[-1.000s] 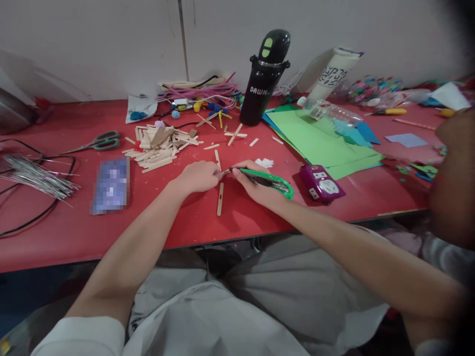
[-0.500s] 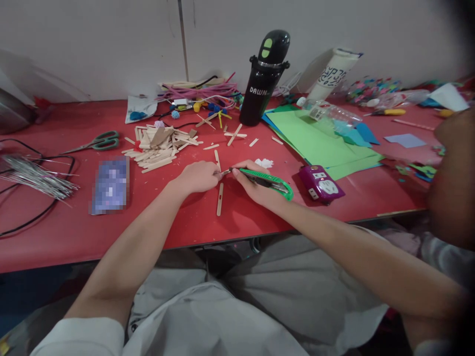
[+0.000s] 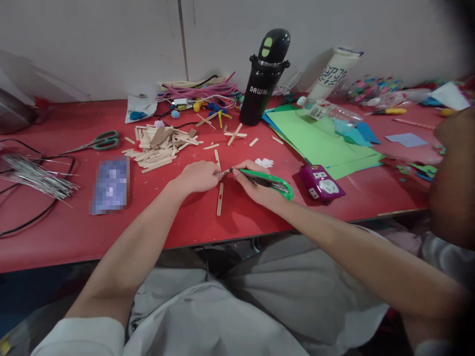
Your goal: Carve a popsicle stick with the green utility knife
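My left hand [image 3: 200, 176] is closed, its fingertips pressed down at a wooden craft stick [image 3: 217, 158] on the red table. Exactly how the fingertips meet the wood is hard to see. In my right hand [image 3: 252, 184] is a green box cutter [image 3: 272, 182], gripped like a pen with its blade pointing left at my left fingertips. Below the blade lies a craft stick piece [image 3: 220, 200] with a small dark slot in it. Whether this piece joins the upper one is hidden by my fingers.
A heap of craft sticks [image 3: 163, 146] lies behind my left hand, with scissors [image 3: 98, 142] farther left. A black bottle [image 3: 256, 94] stands at the back. To the right are green paper sheets [image 3: 322, 138] and a purple plug adapter [image 3: 321, 184]. Another person's arm [image 3: 454, 178] is at far right.
Almost nothing differs; both hands and the box cutter stay in place, with at most a tiny shift at the blade.
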Demonstrator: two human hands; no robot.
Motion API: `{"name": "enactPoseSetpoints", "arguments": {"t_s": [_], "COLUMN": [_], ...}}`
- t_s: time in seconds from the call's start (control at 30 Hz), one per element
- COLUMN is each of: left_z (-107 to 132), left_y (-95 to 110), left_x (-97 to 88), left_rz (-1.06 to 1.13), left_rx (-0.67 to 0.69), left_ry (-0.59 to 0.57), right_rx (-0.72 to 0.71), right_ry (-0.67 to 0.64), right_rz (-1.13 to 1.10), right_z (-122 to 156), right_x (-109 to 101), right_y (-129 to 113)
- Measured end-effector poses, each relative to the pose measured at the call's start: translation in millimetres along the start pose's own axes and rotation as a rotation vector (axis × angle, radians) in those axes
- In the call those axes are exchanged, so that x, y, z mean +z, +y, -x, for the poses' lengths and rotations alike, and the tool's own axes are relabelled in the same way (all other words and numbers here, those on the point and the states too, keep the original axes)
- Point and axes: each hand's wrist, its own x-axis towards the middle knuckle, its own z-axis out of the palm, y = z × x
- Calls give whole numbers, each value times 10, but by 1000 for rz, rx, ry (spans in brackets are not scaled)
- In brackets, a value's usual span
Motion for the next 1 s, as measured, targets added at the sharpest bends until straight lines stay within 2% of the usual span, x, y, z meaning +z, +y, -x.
{"name": "enactPoseSetpoints", "arguments": {"t_s": [0.2, 0.43, 0.73, 1.0], "left_z": [6, 4, 0, 15], "left_y": [5, 5, 5, 15], "left_x": [-9, 1, -4, -14], "left_rz": [-4, -6, 1, -16], "left_rx": [-14, -10, -11, -11], "left_ry": [-9, 2, -1, -2], "right_rx": [8, 5, 8, -11], "right_ry": [-7, 26, -26, 23], "right_rz": [22, -1, 30, -40], "right_z": [7, 4, -1, -5], "right_x": [14, 5, 9, 35], "right_y": [57, -6, 51, 11]}}
